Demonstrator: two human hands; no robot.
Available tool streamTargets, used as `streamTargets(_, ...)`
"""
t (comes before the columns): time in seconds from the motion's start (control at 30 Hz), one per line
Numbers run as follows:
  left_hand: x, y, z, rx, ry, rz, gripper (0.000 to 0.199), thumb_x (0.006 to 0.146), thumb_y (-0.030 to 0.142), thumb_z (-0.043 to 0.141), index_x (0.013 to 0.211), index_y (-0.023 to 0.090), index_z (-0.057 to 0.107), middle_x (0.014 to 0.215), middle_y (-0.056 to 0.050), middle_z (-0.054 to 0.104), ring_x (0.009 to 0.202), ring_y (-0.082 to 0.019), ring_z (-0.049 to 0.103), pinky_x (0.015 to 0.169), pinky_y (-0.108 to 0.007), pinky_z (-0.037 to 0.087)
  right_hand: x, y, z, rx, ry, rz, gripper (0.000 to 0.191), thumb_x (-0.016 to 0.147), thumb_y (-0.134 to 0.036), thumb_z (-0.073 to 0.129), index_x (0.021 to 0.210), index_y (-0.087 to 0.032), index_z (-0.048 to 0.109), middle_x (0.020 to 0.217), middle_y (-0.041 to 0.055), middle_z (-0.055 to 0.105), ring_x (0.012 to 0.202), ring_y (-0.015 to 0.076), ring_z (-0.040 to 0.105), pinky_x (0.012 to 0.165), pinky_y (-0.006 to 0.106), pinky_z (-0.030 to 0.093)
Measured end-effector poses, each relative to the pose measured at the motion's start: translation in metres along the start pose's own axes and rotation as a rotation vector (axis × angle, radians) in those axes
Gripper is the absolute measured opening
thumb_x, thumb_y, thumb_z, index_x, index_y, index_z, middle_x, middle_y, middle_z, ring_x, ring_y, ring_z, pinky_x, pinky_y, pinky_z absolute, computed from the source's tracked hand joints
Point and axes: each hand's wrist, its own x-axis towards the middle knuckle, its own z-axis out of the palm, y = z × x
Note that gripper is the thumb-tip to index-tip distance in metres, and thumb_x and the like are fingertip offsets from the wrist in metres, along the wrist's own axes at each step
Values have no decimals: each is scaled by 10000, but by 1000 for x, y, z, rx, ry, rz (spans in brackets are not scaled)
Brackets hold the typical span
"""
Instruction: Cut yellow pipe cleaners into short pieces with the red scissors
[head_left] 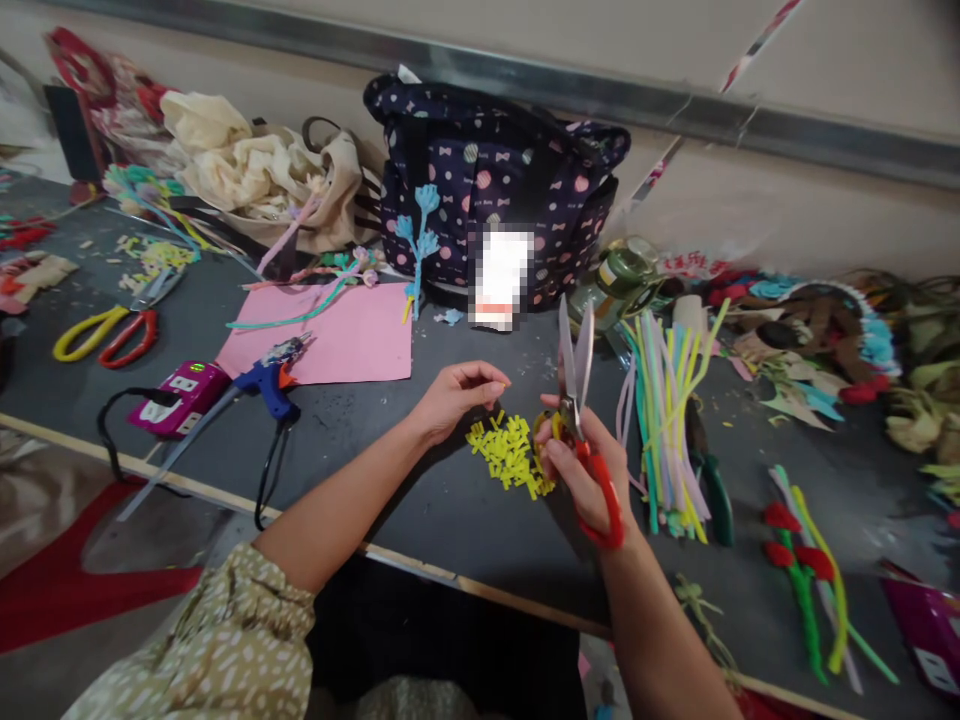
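1. Over the desk (420, 500), the left hand (457, 400) has its thumb and forefinger drawn together beside the yellow bits (504, 455); whether a sliver sits between them is too small to tell. For cutting, a light pinch well back from the cutting line would spare the fingertips.
2. The right hand (589, 470) grips the scissors (582, 350) by their red and yellow handles, blades upward and parted. Tilting the tips toward the pile and cutting near the pivot would give firmer control.
3. The yellow bits lie loose in a heap between and just below the hands. Cutting low over them should stop pieces scattering; matching each snip to those there would hold the lengths even.
4. Farther right, the pale stems (667, 420) lie in a bundle, so the right elbow and blades are best swung clear of it. Well to the left, the glue gun (274, 385) rests partly on the pink sheet (360, 330), its cord best left free of the left sleeve.
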Motion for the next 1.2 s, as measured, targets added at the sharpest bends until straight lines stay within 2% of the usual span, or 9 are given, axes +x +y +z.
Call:
streamTargets(0.17, 0, -4, 2, -207, -11, -51, 213, 684, 273, 796, 824, 152, 691, 746, -12, 635, 665, -94, 581, 687, -267, 485, 3, 10, -5, -739, 119, -240, 561, 809, -269, 586, 1356, -214, 478, 945, 53, 623, 737, 169, 583, 626, 288, 503)
streamTargets(0.3, 2, -8, -1, -252, 23, -52, 220, 669, 245, 803, 827, 154, 680, 749, -16, 650, 675, -106, 604, 688, -275, 510, 6, 16, -5, -1015, 105, -289, 622, 778, -282, 583, 1380, -174, 469, 987, 80, 649, 784, 191, 608, 586, 267, 477)
streamTargets(0.5, 3, -7, -4, -281, 48, -44, 179, 705, 219, 764, 841, 157, 666, 708, -3, 637, 656, -100, 607, 658, -252, 522, 6, 16, -6, -1158, 95, -226, 639, 807, -315, 576, 1428, -223, 457, 937, 62, 641, 743, 172, 587, 544, 244, 399)
streamTargets(0.7, 4, -4, -4, -323, 120, -56, 168, 698, 166, 744, 842, 173, 656, 735, 11, 645, 644, -89, 611, 638, -231, 528, 8, 18, -8, -1240, 74, -242, 657, 816, -413, 608, 1431, -231, 466, 891, 62, 611, 781, 198, 569, 602, 274, 398)
streamTargets(0.93, 6, -6, -5, -352, 113, -73, 171, 686, 163, 751, 836, 152, 669, 678, 2, 636, 628, -90, 610, 604, -207, 529, 11, 26, -10, -1233, 59, -255, 642, 830, -408, 594, 1431, -226, 459, 855, 51, 600, 763, 189, 567, 593, 276, 386)
streamTargets(1.2, 8, -9, -4, -329, 169, -67, 171, 683, 147, 741, 840, 151, 673, 683, 1, 645, 616, -92, 615, 604, -219, 537, 11, 28, -8, -1226, 48, -257, 628, 836, -402, 586, 1421, -203, 472, 866, 62, 622, 757, 191, 582, 600, 275, 401)
